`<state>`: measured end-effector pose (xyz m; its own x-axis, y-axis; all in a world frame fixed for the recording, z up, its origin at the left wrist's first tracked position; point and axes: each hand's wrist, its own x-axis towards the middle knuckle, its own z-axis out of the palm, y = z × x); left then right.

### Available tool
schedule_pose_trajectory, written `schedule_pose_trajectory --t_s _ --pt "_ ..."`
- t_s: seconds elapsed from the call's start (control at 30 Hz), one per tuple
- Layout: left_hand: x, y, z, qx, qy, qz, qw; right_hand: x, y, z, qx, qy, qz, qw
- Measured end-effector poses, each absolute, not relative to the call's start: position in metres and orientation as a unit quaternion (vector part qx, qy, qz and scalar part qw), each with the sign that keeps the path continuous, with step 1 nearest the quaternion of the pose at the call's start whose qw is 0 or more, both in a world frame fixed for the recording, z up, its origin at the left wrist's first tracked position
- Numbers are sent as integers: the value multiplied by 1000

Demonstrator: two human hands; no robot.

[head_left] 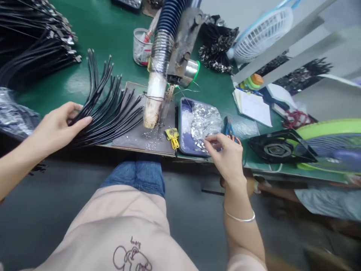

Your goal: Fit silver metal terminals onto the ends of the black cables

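My left hand [58, 126] rests on the near end of a fanned bundle of black cables [108, 105] lying on the green table, with fingers curled around a few of them. My right hand [227, 156] reaches into a dark tray [182, 145] of small silver metal pieces [204, 124], fingertips pinched on the pieces at the tray's near edge. Between the hands stands a soldering fixture [169, 64] with a ribbed hose above a grey work plate [141, 135].
More black cables with metal ends [34, 41] are piled at the back left. A plastic cup [141, 47], a solder spool [193, 69], a yellow clip [172, 136], papers [252, 107], a white fan [261, 34] and a black fan grille [278, 148] surround the area.
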<state>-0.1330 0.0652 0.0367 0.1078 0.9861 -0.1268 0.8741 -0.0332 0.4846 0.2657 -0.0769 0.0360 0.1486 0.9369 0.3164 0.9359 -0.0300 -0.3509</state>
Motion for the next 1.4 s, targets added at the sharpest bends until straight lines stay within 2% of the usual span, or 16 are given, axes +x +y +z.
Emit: schedule_pose_trajectory --t_s 0.13,0.27,0.4,0.57,0.73,0.9,1.0,1.07,1.2,1.27,1.33,1.4 --pt "-124 57 41 737 621 148 221 273 -80 43 -736 -648 26 195" --pt "-103 39 41 793 522 293 108 278 -75 43 -727 -662 78 161" --pt "-70 35 20 867 414 249 123 279 -64 40 -710 -671 140 161" --pt "-42 45 -4 893 404 185 73 281 -56 35 -710 -664 174 156" --pt "-34 42 -4 883 430 183 48 277 -62 30 -733 -625 177 202" --pt "-29 36 0 869 449 194 72 264 -79 28 -741 -606 57 283" --pt "-32 28 9 854 443 228 145 255 -92 26 -747 -561 -14 357" --pt "-35 19 18 852 402 226 249 247 -98 25 -749 -509 -16 423" --pt "-34 4 27 781 237 150 557 216 -104 25 -670 -475 129 556" --pt "-30 0 23 686 235 161 669 195 -104 25 -609 -497 220 578" --pt "-25 -4 16 601 292 218 711 172 -103 24 -579 -514 265 574" --pt "-22 -6 10 548 345 274 711 153 -101 20 -585 -528 243 567"
